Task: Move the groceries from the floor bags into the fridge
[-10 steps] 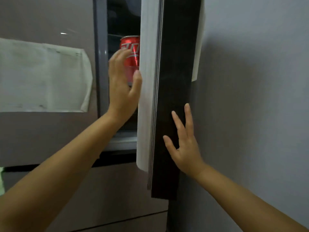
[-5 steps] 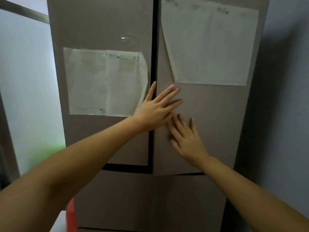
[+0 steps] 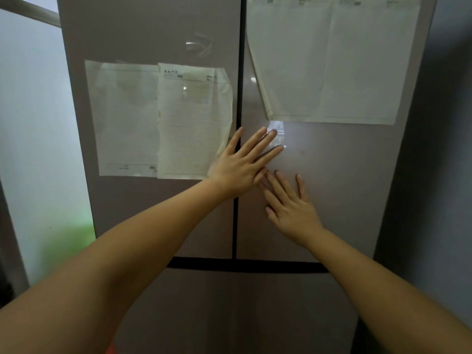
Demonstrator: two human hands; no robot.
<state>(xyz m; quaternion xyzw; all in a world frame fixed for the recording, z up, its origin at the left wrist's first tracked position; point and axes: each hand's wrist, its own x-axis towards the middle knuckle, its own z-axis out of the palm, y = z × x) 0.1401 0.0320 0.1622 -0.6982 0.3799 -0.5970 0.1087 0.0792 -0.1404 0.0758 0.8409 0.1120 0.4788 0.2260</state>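
The fridge fills the view with both upper doors closed: the left door (image 3: 143,213) and the right door (image 3: 344,187), with a dark seam between them. My left hand (image 3: 242,164) lies flat with fingers spread across the seam, its fingertips on the right door. My right hand (image 3: 291,208) rests flat on the right door just below it, fingers apart. Neither hand holds anything. No groceries or bags are clearly in view.
Paper sheets (image 3: 178,118) are stuck on the left door, and more sheets (image 3: 329,62) on the right door. A lower drawer front (image 3: 242,310) sits under a dark gap. A pale wall (image 3: 33,139) is left, a grey wall (image 3: 449,149) right. A red-orange sliver (image 3: 109,350) shows at the bottom edge.
A second ago the right door stood open and my left hand was at a red can inside. The door is now shut, and both hands lie flat on it.
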